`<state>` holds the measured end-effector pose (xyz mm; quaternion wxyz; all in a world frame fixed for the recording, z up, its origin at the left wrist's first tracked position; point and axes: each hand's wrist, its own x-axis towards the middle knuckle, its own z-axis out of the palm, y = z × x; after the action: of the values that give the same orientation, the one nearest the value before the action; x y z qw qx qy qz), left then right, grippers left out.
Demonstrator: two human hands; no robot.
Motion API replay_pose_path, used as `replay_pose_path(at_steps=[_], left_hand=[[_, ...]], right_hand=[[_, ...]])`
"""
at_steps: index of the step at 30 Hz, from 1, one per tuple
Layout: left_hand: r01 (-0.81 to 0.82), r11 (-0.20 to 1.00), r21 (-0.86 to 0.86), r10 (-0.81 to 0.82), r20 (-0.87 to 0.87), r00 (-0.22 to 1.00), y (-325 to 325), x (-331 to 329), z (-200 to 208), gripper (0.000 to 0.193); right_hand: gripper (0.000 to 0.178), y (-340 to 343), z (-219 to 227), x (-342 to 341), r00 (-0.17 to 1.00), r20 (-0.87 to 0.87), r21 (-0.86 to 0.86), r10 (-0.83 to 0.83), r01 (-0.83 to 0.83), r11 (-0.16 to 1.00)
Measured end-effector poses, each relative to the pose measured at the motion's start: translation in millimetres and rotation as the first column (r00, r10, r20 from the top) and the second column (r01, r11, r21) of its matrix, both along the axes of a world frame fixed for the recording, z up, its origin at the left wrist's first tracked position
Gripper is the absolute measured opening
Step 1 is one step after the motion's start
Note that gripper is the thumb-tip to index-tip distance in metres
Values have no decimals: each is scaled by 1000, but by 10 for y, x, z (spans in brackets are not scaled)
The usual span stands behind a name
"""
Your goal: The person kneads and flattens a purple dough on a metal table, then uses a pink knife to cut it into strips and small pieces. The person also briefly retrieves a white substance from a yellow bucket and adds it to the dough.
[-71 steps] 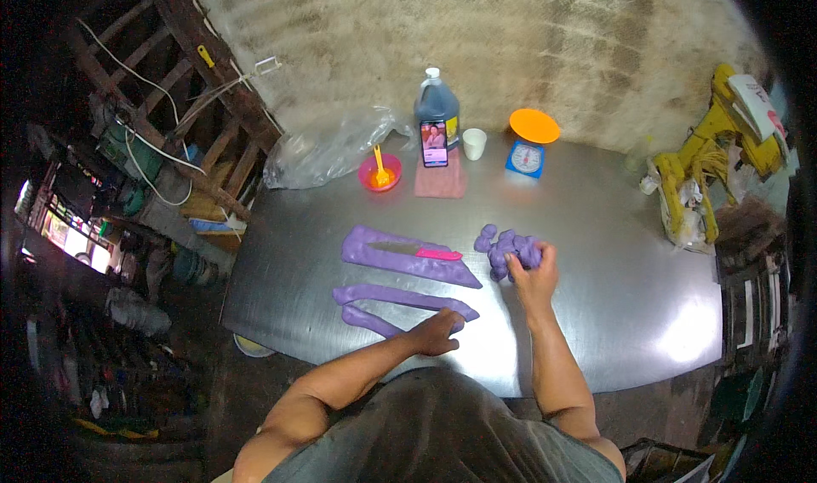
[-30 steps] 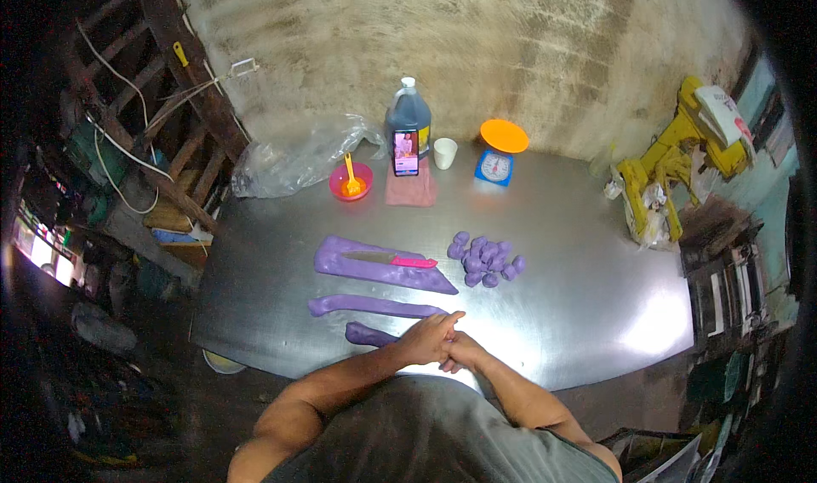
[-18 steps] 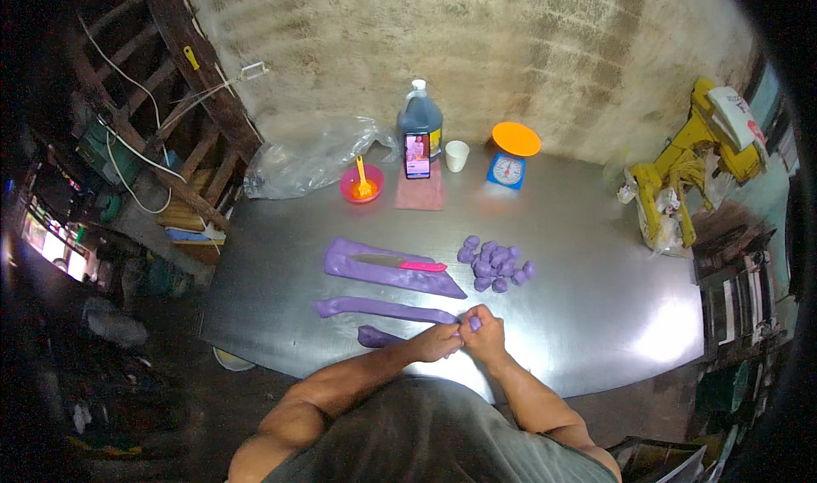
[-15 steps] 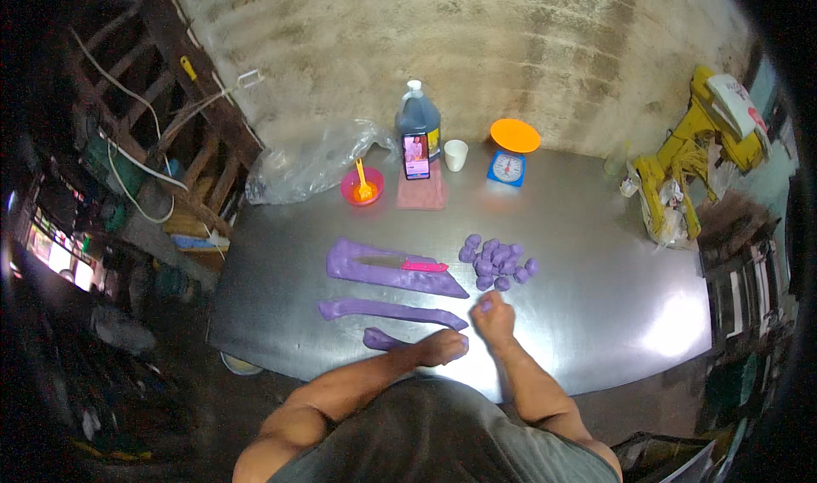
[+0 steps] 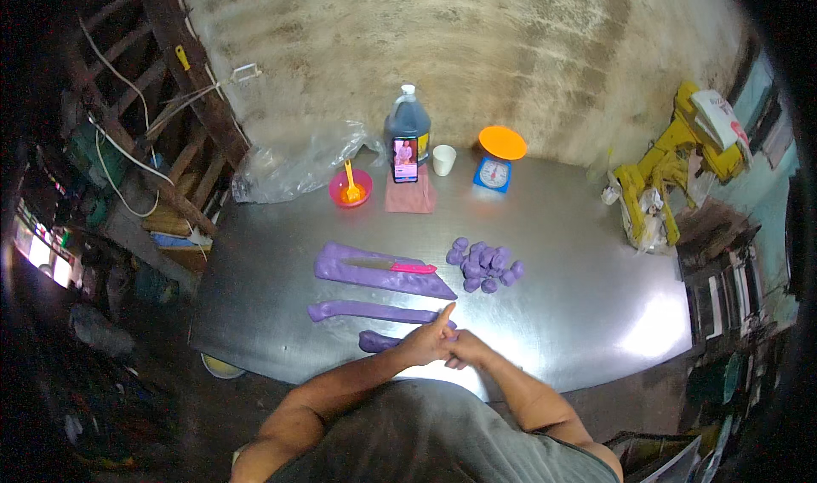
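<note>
Short, thick rope of purple dough (image 5: 377, 341), lower centre of frame, flat on the brushed-steel tabletop (image 5: 579, 291); right end runs into the left hand (image 5: 424, 342). Left hand curled around it, one digit sticking out toward upper right; grip seems to steady the rope. Right hand (image 5: 464, 348) pressed up against the left, fingers bent; can't tell what, if anything, it holds.

Just above: long, thin purple dough strip (image 5: 366, 312), right end partly behind the extended digit, contact unclear. Above that, wide, flat purple dough slab (image 5: 379, 280) carrying a pink-handled metal knife (image 5: 414, 268), probably laid there within reach. Right of slab: cluster of small purple dough lumps (image 5: 487, 260), near the right hand.

Farther up: black phone (image 5: 405, 160) against a dark plastic jug with white cap (image 5: 408, 127), likely leaned so it stands facing the person. Blue dial scale with orange tray (image 5: 492, 176), upper centre-right.

Near edge of tabletop runs close below the hands; a broad stretch of steel spreads from lumps to right edge. Slab and strip bound the hands' upper left.
</note>
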<state>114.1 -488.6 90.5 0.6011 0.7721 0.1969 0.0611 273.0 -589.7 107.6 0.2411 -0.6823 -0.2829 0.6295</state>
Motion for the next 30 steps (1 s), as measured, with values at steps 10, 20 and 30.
replay_pose_path(at_steps=[10,20,30], left_hand=[[92,995,-49,-93,-11,996,57,66,-76,30],[40,991,130,-40,-6,999,201,-62,-76,36],[146,989,34,-146,-4,989,-29,21,202,101]], right_hand=[[16,20,71,-98,746,495,712,-446,-55,700],[47,509,491,657,398,580,814,-711,-263,517],[32,-54,-144,-56,999,-39,-3,-26,25,1000]])
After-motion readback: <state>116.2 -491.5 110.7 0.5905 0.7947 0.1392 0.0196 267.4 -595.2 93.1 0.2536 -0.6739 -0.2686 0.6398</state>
